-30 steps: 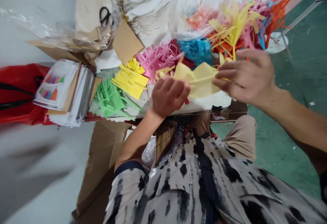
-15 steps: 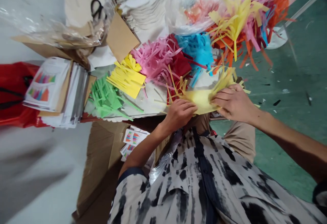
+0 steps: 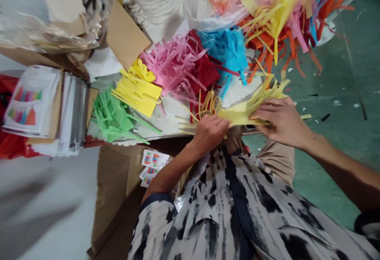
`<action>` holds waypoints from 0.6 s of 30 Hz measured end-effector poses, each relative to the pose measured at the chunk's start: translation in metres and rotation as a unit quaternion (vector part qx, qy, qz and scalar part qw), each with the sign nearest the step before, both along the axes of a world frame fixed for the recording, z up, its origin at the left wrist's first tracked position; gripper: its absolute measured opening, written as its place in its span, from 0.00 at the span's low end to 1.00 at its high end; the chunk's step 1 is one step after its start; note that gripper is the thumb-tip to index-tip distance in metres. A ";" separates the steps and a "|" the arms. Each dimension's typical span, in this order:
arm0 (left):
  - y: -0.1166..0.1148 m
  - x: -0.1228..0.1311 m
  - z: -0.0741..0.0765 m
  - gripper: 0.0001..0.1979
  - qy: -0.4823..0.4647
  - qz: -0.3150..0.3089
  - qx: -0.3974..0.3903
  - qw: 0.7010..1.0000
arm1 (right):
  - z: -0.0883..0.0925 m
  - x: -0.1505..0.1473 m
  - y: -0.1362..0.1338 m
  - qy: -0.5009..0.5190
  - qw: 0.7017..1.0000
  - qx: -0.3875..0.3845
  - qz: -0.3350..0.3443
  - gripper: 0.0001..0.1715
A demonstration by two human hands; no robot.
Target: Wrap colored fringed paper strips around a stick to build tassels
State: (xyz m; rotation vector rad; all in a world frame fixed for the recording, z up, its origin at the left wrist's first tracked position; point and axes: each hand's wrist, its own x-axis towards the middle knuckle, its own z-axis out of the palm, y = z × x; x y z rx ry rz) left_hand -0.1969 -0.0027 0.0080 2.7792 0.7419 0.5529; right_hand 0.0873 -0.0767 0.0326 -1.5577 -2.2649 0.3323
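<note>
So, left hand [image 3: 210, 132] and right hand [image 3: 280, 120] pinch the pale-yellow fringed paper [image 3: 236, 113] stretched between them, likely gripped at the uncut band so strips splay free, pink fringe [image 3: 173, 64] lying beyond the left hand.

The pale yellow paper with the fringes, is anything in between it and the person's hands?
Nothing that I can see: the left hand and right hand both hold the pale yellow paper directly.

Matt, thin paper fringe [image 3: 237, 112]; glossy clear plastic bag [image 3: 204, 12]; rough brown cardboard box [image 3: 114, 188].
</note>
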 end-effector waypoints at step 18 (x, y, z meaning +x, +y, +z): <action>-0.002 0.010 0.001 0.09 0.014 0.201 -0.111 0.973 | -0.017 -0.023 -0.004 -0.030 0.979 -0.061 -0.194 0.22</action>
